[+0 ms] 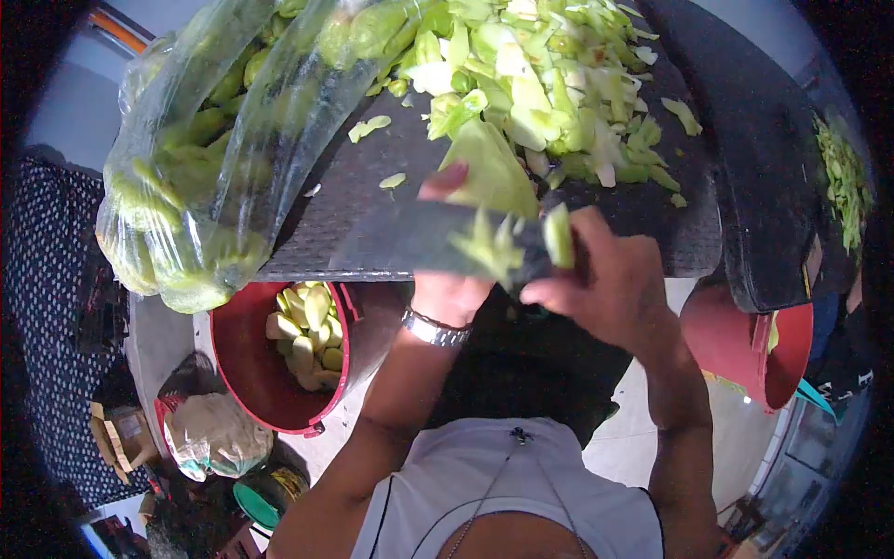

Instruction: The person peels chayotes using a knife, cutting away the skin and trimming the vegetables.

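My right hand (615, 279) is closed round the handle of a broad-bladed knife (400, 240), blurred by motion. Pale green scraps cling to the blade, which points left across the front of my left hand (453, 296). With its thumb showing above the blade, my left hand grips a pale green fruit (492, 168) that looks like a green mango. The blade hides most of the left fingers and the fruit's lower part. Just beyond the fruit lies a heap of green and white cut pieces (559, 84) on the dark table (349, 200).
A clear plastic bag (186, 186) of green fruits hangs over the table's left edge. Below it, a red bucket (244, 373) holds pale peeled pieces. Another red bucket (792, 359) stands at right, near a second heap of green shreds (843, 182). A filled sack (219, 433) sits on the floor.
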A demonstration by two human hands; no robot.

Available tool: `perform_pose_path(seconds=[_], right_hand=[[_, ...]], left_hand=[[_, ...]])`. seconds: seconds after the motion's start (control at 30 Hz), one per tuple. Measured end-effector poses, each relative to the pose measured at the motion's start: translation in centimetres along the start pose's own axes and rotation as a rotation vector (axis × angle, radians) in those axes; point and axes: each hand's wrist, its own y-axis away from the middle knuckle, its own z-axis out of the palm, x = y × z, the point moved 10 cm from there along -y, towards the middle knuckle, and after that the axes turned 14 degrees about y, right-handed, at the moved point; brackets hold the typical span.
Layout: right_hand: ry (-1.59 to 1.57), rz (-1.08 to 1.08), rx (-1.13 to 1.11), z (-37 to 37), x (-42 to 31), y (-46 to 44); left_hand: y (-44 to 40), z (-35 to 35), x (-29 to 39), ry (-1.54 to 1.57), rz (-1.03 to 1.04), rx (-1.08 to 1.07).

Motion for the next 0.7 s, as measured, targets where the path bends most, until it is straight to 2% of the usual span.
perform_pose_path(seconds=[0.03,0.07,0.17,0.3,0.4,0.57,0.67,0.7], right_hand=[[0.047,-0.104,0.075,-0.1,-1.2,0.4],[0.055,-0.122,0.073,0.1,-1.5,0.5],[0.107,-0.179,0.107,0.1,-2.2,0.5],[0.13,-0.182,0.101,0.4,-2.3,0.4],[0.148,-0.189,0.083,0.8,-2.2,0.5],[0.197,-0.191,0.084,0.8,-2.4,0.5],[0.194,-0.139,0.054,0.5,-0.9,-0.2],[0.209,-0.035,0.047,0.5,0.8,-0.3]], left_hand=[[0.2,0.8,0.0,-0.031,-0.014,-0.032],[0.5,1.4,-0.1,-0.061,-0.028,-0.064],[0.7,0.8,-0.3,-0.055,-0.006,0.052],[0.2,-0.1,0.2,-0.029,0.043,0.096],[-1.3,-0.7,0.8,-0.126,-0.052,-0.025],[-0.4,-0.2,0.4,-0.043,0.009,0.023],[0.0,0.3,0.9,-0.027,0.047,0.014],[0.1,0.3,1.0,-0.028,0.053,0.007]])
